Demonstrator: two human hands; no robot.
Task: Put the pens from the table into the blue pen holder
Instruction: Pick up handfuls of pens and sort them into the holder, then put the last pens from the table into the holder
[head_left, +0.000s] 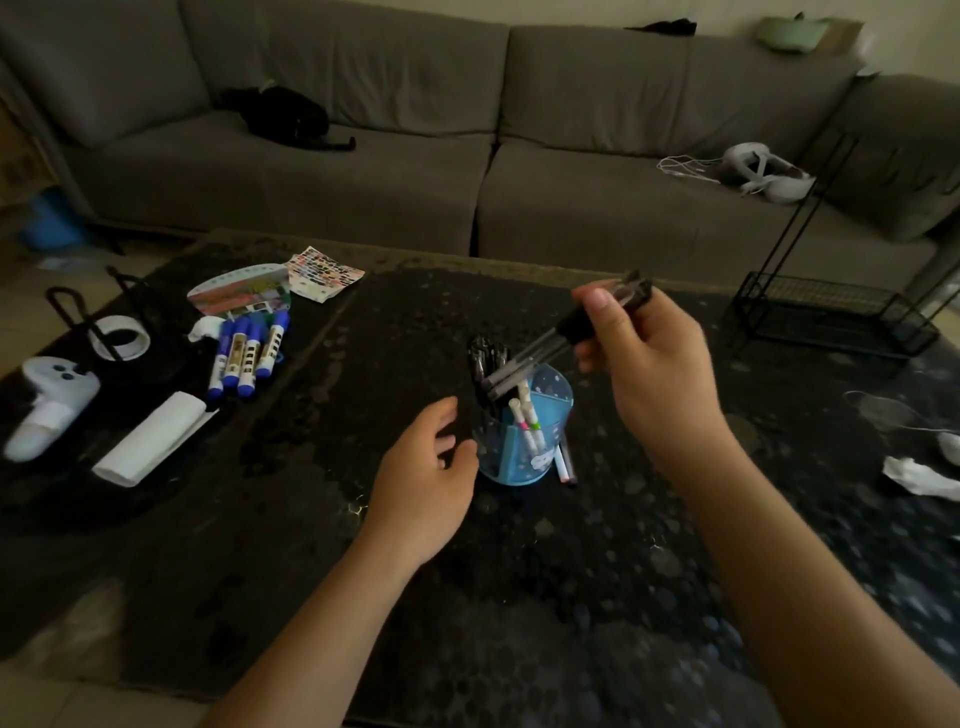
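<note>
Blue pen holder (524, 447) stands mid-table (597, 597), white markers (527, 423) inside. Right hand (649, 364) is closed around a bundle of dark pens (540, 356), tips angled over its rim. Left hand (426, 467) loosely open, empty, just beside holder. Blue markers (249, 356) lie well apart, far left.

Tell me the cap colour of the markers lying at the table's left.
Blue caps on the markers, with white bodies; the head view shows them.

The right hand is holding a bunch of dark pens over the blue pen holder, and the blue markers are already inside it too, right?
Not quite. The head view shows the blue markers lying on the table, far left of the blue pen holder. The right hand does hold the dark pens over it.
</note>
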